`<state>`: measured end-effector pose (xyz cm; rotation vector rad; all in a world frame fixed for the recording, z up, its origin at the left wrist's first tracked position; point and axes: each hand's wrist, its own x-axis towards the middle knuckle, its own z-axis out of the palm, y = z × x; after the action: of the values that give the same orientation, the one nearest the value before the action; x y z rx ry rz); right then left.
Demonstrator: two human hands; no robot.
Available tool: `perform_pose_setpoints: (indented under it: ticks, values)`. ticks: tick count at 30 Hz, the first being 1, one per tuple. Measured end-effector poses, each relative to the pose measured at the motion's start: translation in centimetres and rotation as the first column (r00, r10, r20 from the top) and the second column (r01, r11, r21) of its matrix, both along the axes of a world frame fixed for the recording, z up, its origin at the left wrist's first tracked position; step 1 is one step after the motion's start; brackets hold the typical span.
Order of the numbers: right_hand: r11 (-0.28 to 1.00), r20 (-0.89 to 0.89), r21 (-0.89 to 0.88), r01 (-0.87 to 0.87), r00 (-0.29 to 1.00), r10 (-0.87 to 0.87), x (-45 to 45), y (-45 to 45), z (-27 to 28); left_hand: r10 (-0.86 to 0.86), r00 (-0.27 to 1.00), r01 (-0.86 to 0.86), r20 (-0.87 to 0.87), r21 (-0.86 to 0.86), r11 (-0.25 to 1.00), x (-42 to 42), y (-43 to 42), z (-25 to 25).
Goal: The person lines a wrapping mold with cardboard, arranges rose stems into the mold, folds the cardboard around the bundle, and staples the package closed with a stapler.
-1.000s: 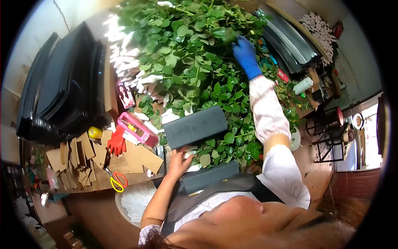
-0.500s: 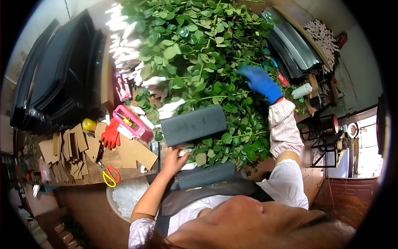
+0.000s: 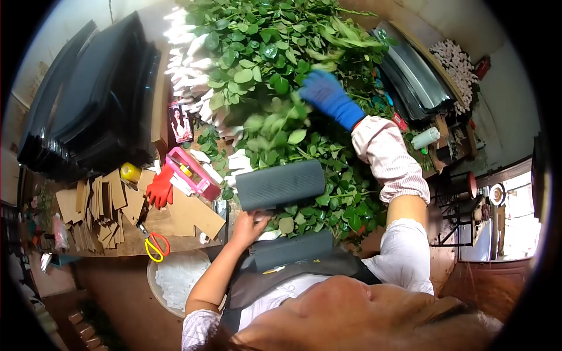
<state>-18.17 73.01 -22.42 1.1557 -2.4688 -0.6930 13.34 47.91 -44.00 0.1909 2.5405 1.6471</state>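
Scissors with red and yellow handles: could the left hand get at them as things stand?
Probably yes: the scissors lie at the table's near edge, handles uncovered, and the way looks mostly free, though the left hand would have to leave the grey ridged block.

I log remotely: leafy stems (image 3: pixel 269 111), twelve o'clock; stacked sheets (image 3: pixel 96 96), ten; cardboard pieces (image 3: pixel 111 202), nine, on table (image 3: pixel 153 220); scissors (image 3: pixel 148 237), eight; second stack (image 3: pixel 413 73), two.

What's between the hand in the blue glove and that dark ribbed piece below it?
In the head view, green leaves, some blurred, lie between the blue-gloved right hand and the dark ribbed piece.
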Motion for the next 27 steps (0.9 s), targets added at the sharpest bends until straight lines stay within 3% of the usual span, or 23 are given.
perform_pose_setpoints:
  ticks: [2,3,4,5,6,9,12,13,14,15,16,17,19,20,21,23,24,26,27]
  values:
    - [0.986,-0.229,-0.122,0.113,0.964,-0.138,-2.4,6.3,-0.1,0.03,0.99,-0.052,-0.135,-0.164,0.985,0.1,0.2,2.3]
    - [0.931,-0.247,-0.363,-0.038,0.967,-0.056,-2.7,10.0,0.4,0.027,0.991,-0.047,-0.129,-0.157,0.986,0.1,0.1,1.6]
    - [0.919,-0.309,-0.393,-0.022,0.945,-0.109,-0.9,11.9,2.0,0.03,0.995,-0.043,-0.096,-0.134,0.99,0.0,0.2,1.9]
    - [0.898,-0.299,-0.441,0.002,0.943,-0.148,-0.4,14.6,1.9,0.035,0.996,-0.046,-0.086,-0.122,0.992,0.0,0.3,1.7]
    - [0.872,-0.272,-0.484,-0.076,0.96,-0.068,1.1,16.3,1.7,0.044,0.996,-0.053,-0.075,-0.117,0.992,0.0,0.2,1.3]
    - [0.805,-0.235,-0.591,-0.061,0.967,-0.098,8.8,16.5,1.5,0.036,0.979,-0.054,-0.203,-0.087,0.995,0.0,0.1,0.3]
    - [0.787,0.009,-0.617,0.005,1.0,0.001,17.8,13.9,1.4,0.038,0.987,-0.055,-0.158,-0.105,0.993,-0.1,0.1,0.1]
    - [0.817,0.032,-0.577,-0.007,0.999,0.032,20.3,13.9,-0.1,0.041,0.992,-0.053,-0.12,-0.099,0.994,-0.1,0.2,0.6]
    - [0.813,0.155,-0.582,-0.014,0.98,0.128,22.5,12.7,-0.4,-0.017,0.998,0.029,0.064,-0.197,0.98,-0.3,-0.1,-0.1]
    - [0.83,0.289,-0.556,0.029,0.944,0.161,24.4,11.6,-1.0,-0.099,0.986,0.058,-0.137,-0.273,0.96,-0.5,-0.3,0.7]
    - [0.854,0.404,-0.513,0.087,0.902,0.151,25.1,11.4,-2.9,-0.076,0.98,0.041,-0.183,-0.184,0.982,-0.4,-0.4,0.1]
    - [0.881,0.436,-0.43,0.2,0.9,0.008,26.1,11.1,-4.9,-0.053,0.972,0.032,-0.228,-0.095,0.995,-0.3,-0.5,-0.5]
    - [0.885,0.466,-0.339,0.32,0.874,-0.137,25.5,12.8,-12.1,-0.051,0.99,0.045,-0.13,-0.045,0.998,-0.1,0.1,0.7]
    - [0.885,0.5,-0.264,0.383,0.839,-0.213,25.0,13.1,-14.2,0.049,0.998,-0.043,-0.026,0.198,0.979,0.0,0.4,0.6]
    - [0.891,0.494,-0.265,0.369,0.845,-0.203,25.0,13.3,-14.5,0.036,0.987,-0.025,-0.155,0.076,0.997,-0.3,0.4,0.8]
    - [0.904,0.479,-0.274,0.328,0.862,-0.167,24.2,13.5,-15.0,0.023,0.979,-0.019,-0.205,0.023,1.0,-0.3,0.2,1.4]
    - [0.922,0.387,-0.251,0.294,0.904,-0.183,24.2,13.0,-12.9,0.015,0.975,-0.017,-0.221,-0.003,1.0,0.0,0.2,1.7]
    - [0.863,0.443,-0.074,0.5,0.792,-0.42,25.3,9.3,-4.9,0.034,0.97,-0.037,-0.241,-0.009,0.999,0.1,0.2,1.6]
    - [0.858,0.457,-0.026,0.513,0.769,-0.447,25.8,8.0,-2.9,0.034,0.977,-0.036,-0.21,-0.007,0.999,0.0,0.3,1.9]
